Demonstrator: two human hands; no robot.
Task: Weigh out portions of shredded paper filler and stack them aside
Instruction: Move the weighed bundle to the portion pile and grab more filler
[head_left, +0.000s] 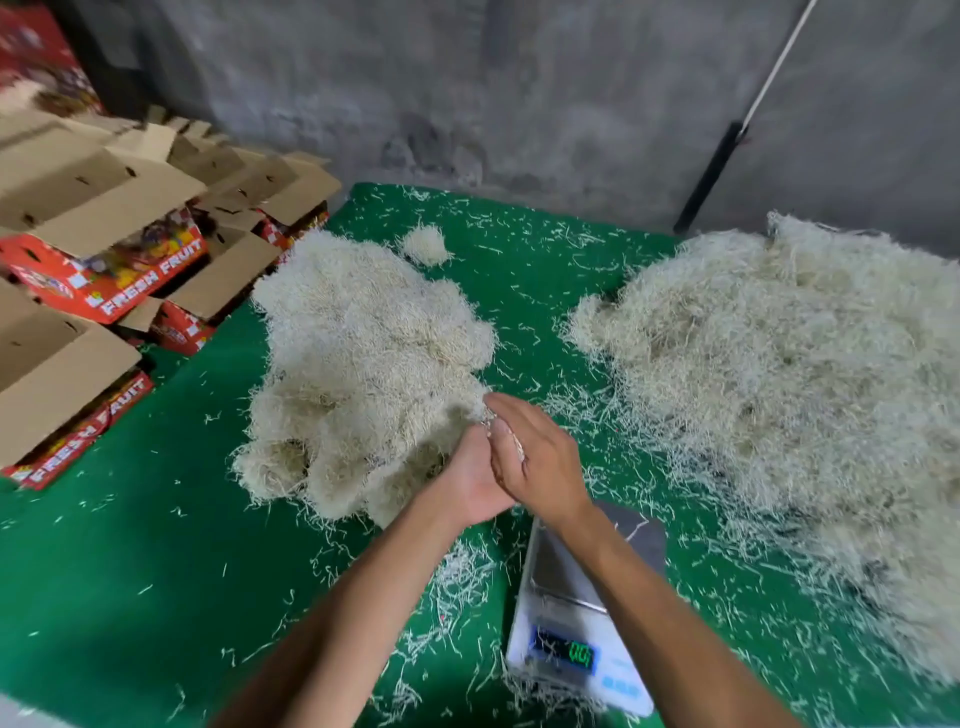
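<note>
Green felt covers the table (130, 561), and short pale paper strands lie scattered all over it. Behind the table stands a rough grey concrete wall (467, 88), with a dark strap and a white cord hanging at 1 o'clock. At 9 to 10 o'clock, red cartons (104, 270) printed "FRESH FRUIT" are piled with their brown flaps open.

The shredded paper filler is cream-coloured, thin and tangled. A big loose heap (789, 374) spreads at 3 o'clock. A stack of rounded portions (363, 364) sits at the centre, toward 11 o'clock, and one small tuft (426, 244) lies apart at 12 o'clock.

The left hand (470, 478) and the right hand (540, 457) meet at the near edge of the stack, touching each other. The right fingers are pressed together and quite straight, with a few strands stuck on them. The left fingers are hidden, so I cannot tell their state.

A white digital scale (576, 670) stands at 5 o'clock, partly under the right forearm, its display lit.
</note>
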